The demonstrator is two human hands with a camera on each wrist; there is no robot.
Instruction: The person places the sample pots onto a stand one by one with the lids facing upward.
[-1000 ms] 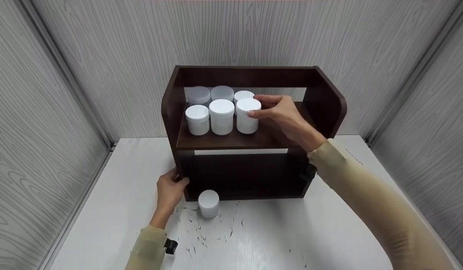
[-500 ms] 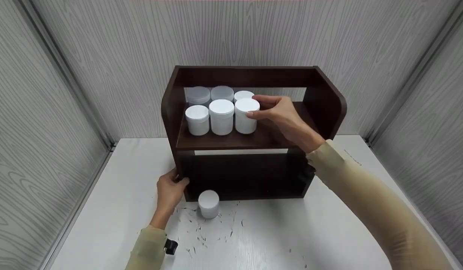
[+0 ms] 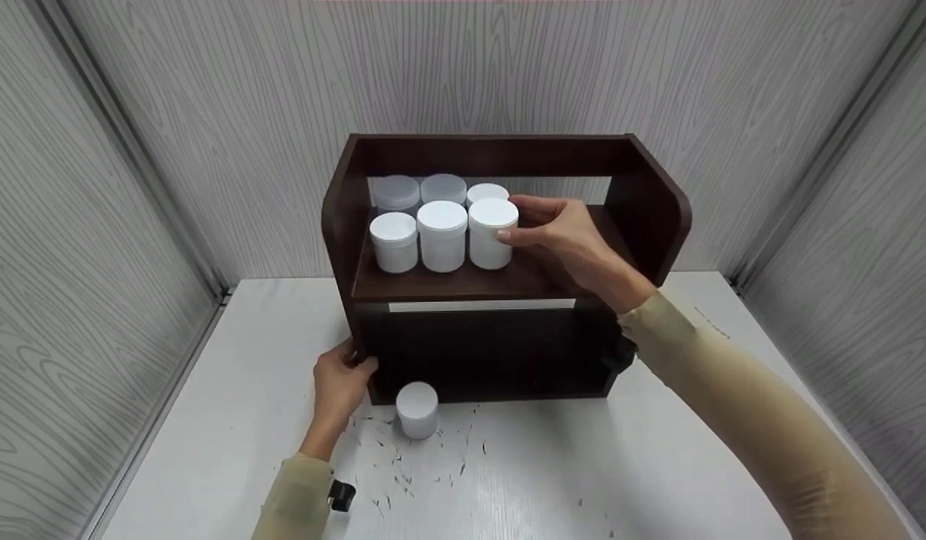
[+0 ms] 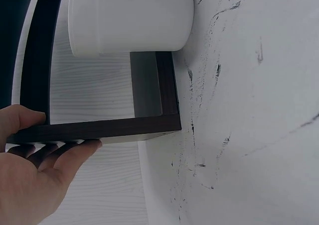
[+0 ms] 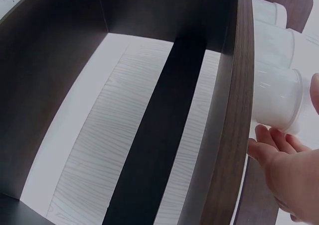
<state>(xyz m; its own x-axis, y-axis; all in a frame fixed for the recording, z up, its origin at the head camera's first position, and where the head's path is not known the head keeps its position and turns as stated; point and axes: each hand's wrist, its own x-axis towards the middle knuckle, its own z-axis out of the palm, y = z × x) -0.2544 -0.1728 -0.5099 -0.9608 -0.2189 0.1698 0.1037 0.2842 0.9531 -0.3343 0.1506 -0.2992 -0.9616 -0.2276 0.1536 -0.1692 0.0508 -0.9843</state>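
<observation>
My left hand (image 3: 341,382) grips the front edge of the left side panel of a dark brown two-tier shelf (image 3: 500,289); in the left wrist view its thumb and fingers (image 4: 75,158) lie on opposite faces of the panel. On the upper tier, my right hand (image 3: 571,232) is at the right side of a white lidded jar (image 3: 491,244), thumb tip overlapping it and fingers behind. In the right wrist view the fingers (image 5: 279,143) are loosely extended beside that jar (image 5: 276,95). The jar stands upright at the right end of the front row.
Left of it stand two more white jars, a taller one (image 3: 442,244) and a shorter one (image 3: 395,247). Behind are several jars, including a greyish one (image 3: 397,193). Another white jar (image 3: 418,412) stands on the scuffed white table (image 3: 507,480) before the shelf.
The right-hand jar shifted slightly left against its neighbour, then stayed. My right thumb has slid back to the right along it. My left hand kept its grip on the panel.
</observation>
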